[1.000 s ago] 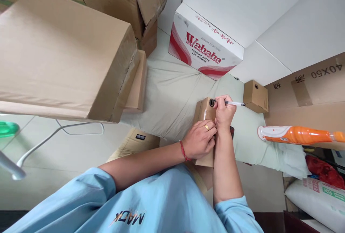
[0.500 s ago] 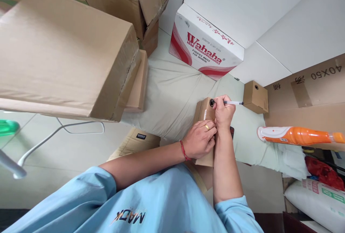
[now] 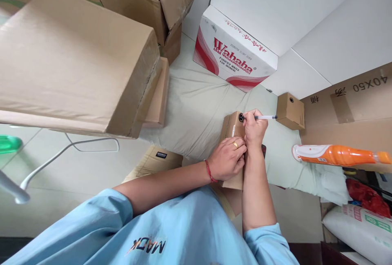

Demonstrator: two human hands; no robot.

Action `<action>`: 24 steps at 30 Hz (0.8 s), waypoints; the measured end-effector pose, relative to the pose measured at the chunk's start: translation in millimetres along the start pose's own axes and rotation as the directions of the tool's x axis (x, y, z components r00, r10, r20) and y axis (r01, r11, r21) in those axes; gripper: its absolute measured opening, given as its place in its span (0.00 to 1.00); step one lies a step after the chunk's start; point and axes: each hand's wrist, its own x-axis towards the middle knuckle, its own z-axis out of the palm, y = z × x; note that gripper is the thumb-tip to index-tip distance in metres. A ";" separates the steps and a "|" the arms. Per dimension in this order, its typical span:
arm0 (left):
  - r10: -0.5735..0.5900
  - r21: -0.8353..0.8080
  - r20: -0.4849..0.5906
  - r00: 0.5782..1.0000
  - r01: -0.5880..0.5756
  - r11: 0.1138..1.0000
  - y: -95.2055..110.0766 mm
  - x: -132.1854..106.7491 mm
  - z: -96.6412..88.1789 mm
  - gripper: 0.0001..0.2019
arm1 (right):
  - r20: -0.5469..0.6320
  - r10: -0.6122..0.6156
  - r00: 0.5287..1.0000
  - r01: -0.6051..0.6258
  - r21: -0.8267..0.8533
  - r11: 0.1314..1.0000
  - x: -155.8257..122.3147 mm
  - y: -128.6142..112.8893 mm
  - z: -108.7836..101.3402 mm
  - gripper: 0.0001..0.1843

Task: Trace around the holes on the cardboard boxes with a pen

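A small brown cardboard box (image 3: 228, 126) stands close to my body at the edge of the cloth-covered surface, with a dark round hole near its far end. My left hand (image 3: 227, 158), with a gold ring and a red bracelet, is closed over the near part of this box. Between the fingers of my right hand (image 3: 255, 129) is a pen (image 3: 267, 117) with a clear barrel. The pen lies almost level, its dark front end at the hole. My right wrist rests beside my left fingers. Part of a dark object (image 3: 263, 150) shows behind my right forearm.
Another small brown box (image 3: 290, 111) with a hole sits to the right. Beyond it are an orange bottle (image 3: 339, 154) and a large carton (image 3: 361, 112). A Wahaha carton (image 3: 232, 50) stands by the white wall. Large cardboard boxes (image 3: 82, 56) fill the left side.
The whole view has shifted very slightly. My hands, the pen and the box stay in nearly the same places.
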 end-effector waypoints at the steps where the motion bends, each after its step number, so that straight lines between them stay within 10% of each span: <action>1: -0.001 -0.001 0.002 1.000 0.001 1.000 0.0 -0.1 0.1 0.05 | 0.000 -0.010 1.000 0.010 -0.014 1.000 0.4 1.2 -0.3 0.11; 24: -0.014 -0.011 0.017 1.000 0.014 1.000 -0.5 -0.5 0.7 0.06 | -0.004 -0.014 1.000 0.014 -0.013 1.000 -2.2 -1.5 -2.1 0.12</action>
